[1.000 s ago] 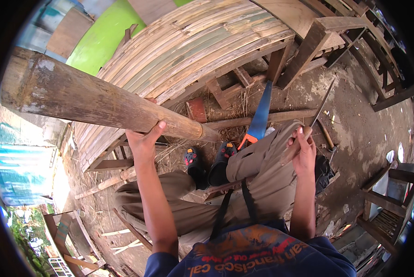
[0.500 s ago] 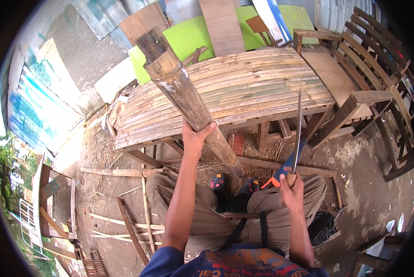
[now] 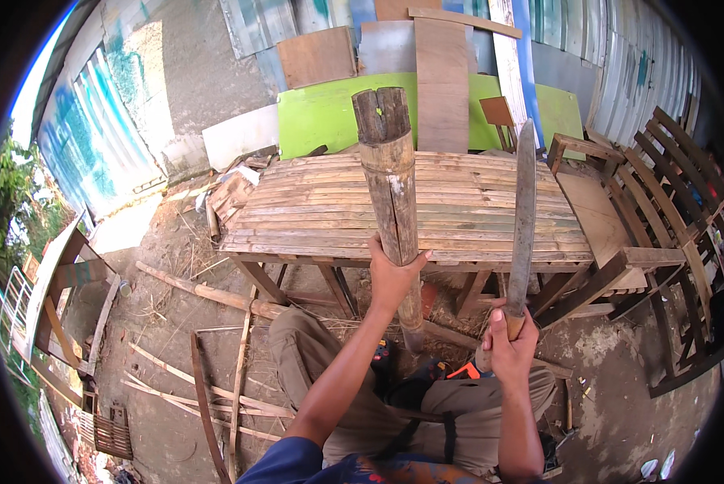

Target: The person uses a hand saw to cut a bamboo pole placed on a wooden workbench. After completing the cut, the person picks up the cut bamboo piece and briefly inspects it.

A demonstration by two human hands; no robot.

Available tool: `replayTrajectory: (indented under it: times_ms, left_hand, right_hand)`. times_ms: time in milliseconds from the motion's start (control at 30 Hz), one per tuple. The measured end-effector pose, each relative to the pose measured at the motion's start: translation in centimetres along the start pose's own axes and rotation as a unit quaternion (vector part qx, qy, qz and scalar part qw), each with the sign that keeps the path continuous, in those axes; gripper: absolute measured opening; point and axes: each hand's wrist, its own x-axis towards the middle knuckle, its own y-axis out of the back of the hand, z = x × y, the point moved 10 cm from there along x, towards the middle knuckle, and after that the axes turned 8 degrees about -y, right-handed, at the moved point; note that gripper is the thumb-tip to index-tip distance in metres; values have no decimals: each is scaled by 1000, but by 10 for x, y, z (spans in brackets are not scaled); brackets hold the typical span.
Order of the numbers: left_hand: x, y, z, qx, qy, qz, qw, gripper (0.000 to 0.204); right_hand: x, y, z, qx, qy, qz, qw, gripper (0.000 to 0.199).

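Observation:
My left hand [image 3: 394,274] is wrapped round a thick bamboo pole [image 3: 388,194], thumb out to the right. The pole stands nearly upright, its split, dark upper end away from me. Its lower end comes down near my shoes [image 3: 385,355]; whether it touches the ground I cannot tell. In my right hand [image 3: 510,343] is a machete [image 3: 523,214], held by its wooden handle with the long grey blade pointing up. Blade and pole are apart. Near my right knee shows an orange handle [image 3: 463,371], mostly hidden.
Ahead stands a bamboo-slat table [image 3: 305,206]. A wooden bench [image 3: 661,210] is at the right. Bamboo strips [image 3: 217,391] and a long pole [image 3: 205,286] lie on the ground to the left. Green boards [image 3: 338,109] lean at the back.
The bamboo pole has swung from a leftward tilt to nearly upright. The machete blade has turned its broad side toward me. My view has lifted.

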Motion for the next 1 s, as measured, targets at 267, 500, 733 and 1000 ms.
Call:
replayTrajectory:
  times_ms: [267,500,733,1000]
  left_hand:
    - [-5,-24,-18,-43,-5,-116,992,74]
    - [1,20,-52,-156,60,-27,986,60]
    - [41,152,-42,-311,68,167,933,81]
    - [27,191,-59,-404,64,334,849,75]
  right_hand:
    - [0,-1,30,-3,-34,9,999,21]
    - [-23,40,96,7,-107,93,990,21]
    - [-43,116,180,35,-167,217,961,23]
    - [-28,173,199,120,-129,373,911,34]
